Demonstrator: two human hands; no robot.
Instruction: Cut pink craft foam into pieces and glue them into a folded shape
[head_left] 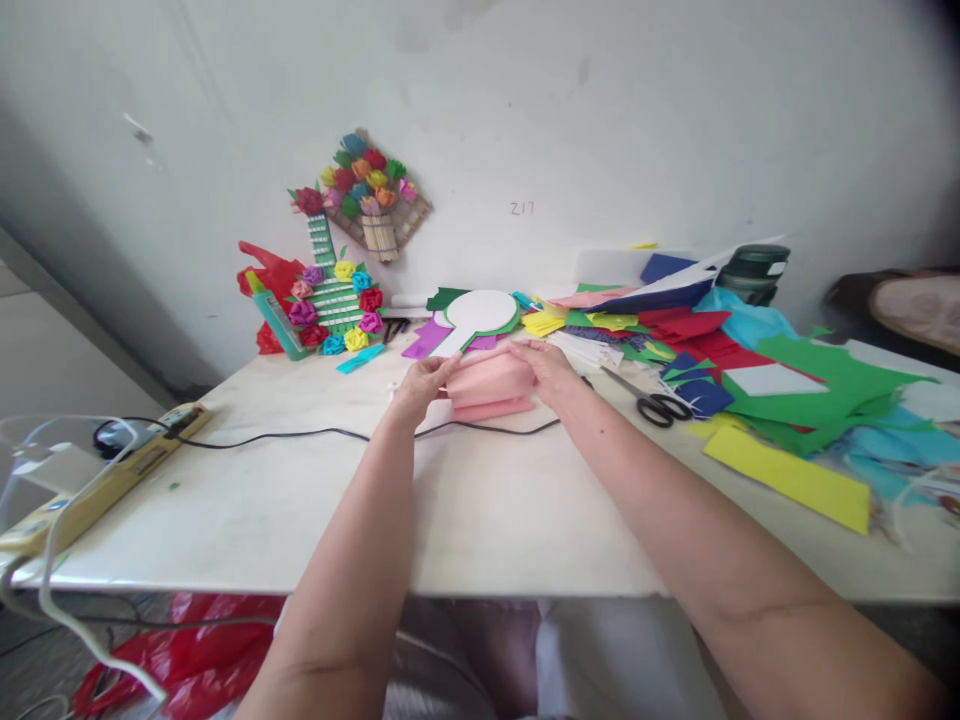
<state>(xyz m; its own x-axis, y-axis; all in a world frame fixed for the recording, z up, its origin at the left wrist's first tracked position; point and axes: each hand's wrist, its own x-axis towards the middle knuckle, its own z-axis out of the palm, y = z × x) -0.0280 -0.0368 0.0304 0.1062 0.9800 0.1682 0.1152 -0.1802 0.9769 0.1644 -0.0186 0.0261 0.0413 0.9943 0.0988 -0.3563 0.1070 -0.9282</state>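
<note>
A folded piece of pink paper (pixel 491 385) is stretched between my two hands over the middle of the white table (pixel 300 520). My left hand (pixel 426 388) pinches its left edge, and my right hand (pixel 546 368) grips its upper right corner. Just behind the paper lies a white round cutout (pixel 481 312) with a handle, on a green backing. Purple paper (pixel 426 338) shows beneath it. Black-handled scissors (pixel 661 408) rest to the right of my right hand.
Coloured paper sheets (pixel 795 400) and a yellow strip (pixel 787 478) cover the right side. A black cable (pixel 277 435) crosses the table to a power strip (pixel 135 475). Paper-flower crafts (pixel 337 300), a glue bottle (pixel 279 318) and a dark green jar (pixel 752 272) stand at the back.
</note>
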